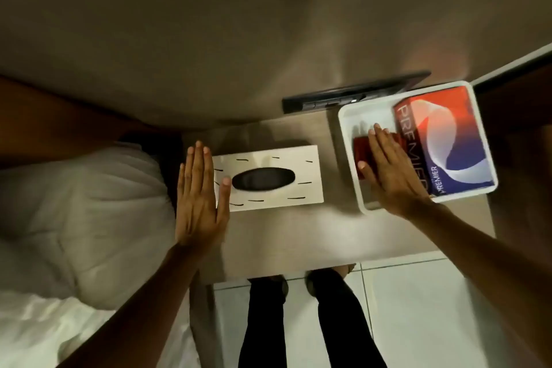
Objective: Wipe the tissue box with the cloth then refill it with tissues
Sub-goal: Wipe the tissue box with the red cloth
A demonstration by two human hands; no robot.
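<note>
A white tissue box (301, 170) with black dashes and a dark oval slot lies on the bedside table (286, 236). My left hand (198, 197) is flat and open at the box's left end, thumb resting on its top. To the right, a white tray (348, 131) holds a red, white and blue "Premier" tissue pack (448, 140) and a folded red cloth (360, 148). My right hand (388, 170) hovers flat over the cloth with fingers stretched out, covering most of it; whether it touches the cloth I cannot tell.
A dark flat device (352, 94) lies behind the tray against the wall. A white pillow and bedding (83, 218) fill the left side. My legs and feet (295, 308) stand on white floor tiles below the table's front edge.
</note>
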